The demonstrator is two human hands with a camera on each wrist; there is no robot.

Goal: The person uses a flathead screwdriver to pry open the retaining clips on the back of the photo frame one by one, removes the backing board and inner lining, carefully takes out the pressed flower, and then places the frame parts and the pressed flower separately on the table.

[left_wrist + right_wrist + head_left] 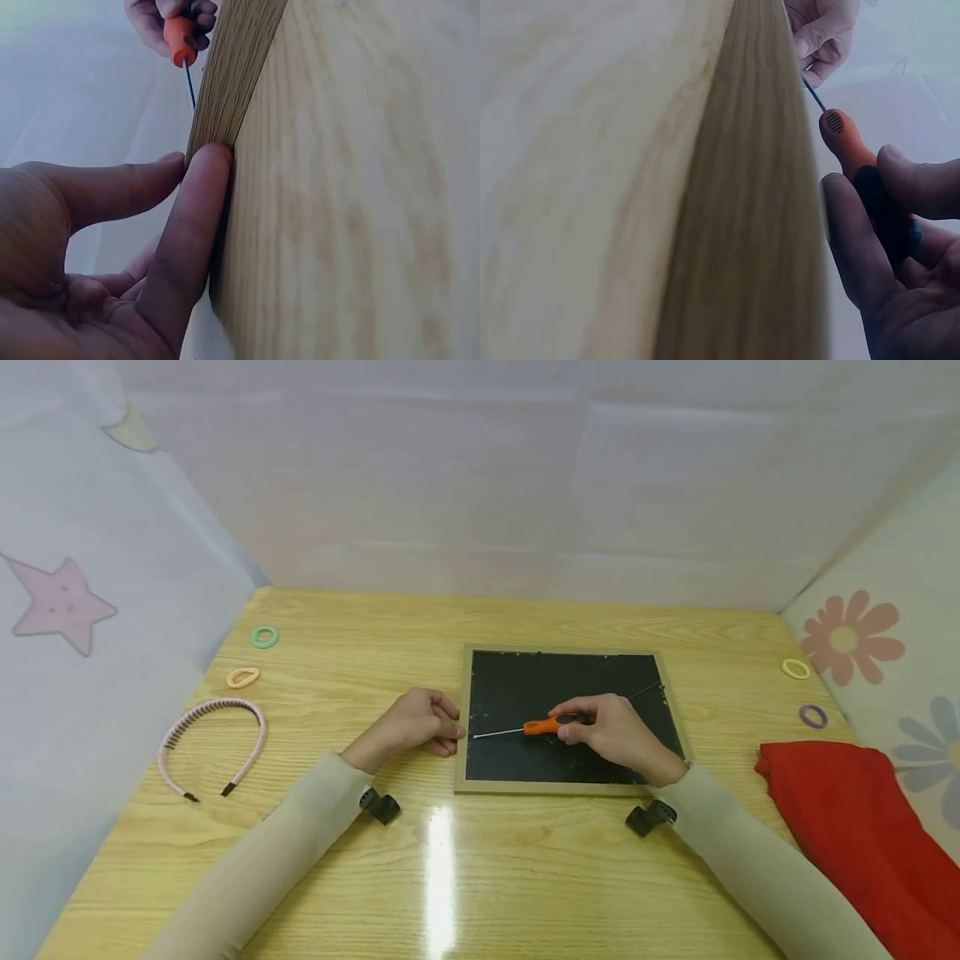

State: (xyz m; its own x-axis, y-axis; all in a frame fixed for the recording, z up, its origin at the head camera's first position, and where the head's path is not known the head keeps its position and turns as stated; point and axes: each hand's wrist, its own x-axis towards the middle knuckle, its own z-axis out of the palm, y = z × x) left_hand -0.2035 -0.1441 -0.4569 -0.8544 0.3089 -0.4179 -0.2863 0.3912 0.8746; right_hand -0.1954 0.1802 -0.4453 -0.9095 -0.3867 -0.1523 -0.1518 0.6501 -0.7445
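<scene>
A picture frame (555,789) with a light wooden border lies face down, its black backing (517,689) upward. My left hand (417,720) is at the frame's left side, thumb and index finger pinching the wooden edge (236,67). In my right hand (621,733) is a screwdriver (542,725) with an orange and black handle, held between thumb and fingers over the backing. Its thin metal shaft points left, and the tip reaches close to the left border. Part of the handle (847,142) is hidden by my fingers in the head view.
To the left lie a pink headband (258,739), an orange hair tie (242,677) and a green hair tie (264,637). On the right are a yellow hair tie (796,669), a purple hair tie (813,716) and a red cloth (847,810). Fabric walls border the wooden table (360,893).
</scene>
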